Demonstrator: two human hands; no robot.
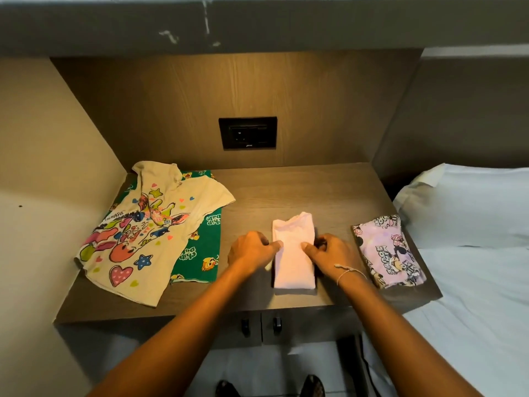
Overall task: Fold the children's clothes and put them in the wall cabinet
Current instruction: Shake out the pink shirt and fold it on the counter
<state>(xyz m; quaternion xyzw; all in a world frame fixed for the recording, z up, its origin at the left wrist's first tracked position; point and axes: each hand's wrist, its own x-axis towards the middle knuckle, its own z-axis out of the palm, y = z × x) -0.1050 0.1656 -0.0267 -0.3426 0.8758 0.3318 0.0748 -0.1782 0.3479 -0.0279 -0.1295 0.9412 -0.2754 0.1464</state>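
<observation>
Pink folded garment lies lengthwise away from the person, left hand and right hand flanking it, curled fingers pinching its side edges midway.

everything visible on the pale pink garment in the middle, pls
Plain pale pink garment, soft cloth, folded into a narrow strip with a rumpled far end. It lies flat on the wooden counter, between the giraffe shirt and the lilac printed piece, touching neither. The left hand and right hand grip its side edges, thumbs on top.
</observation>
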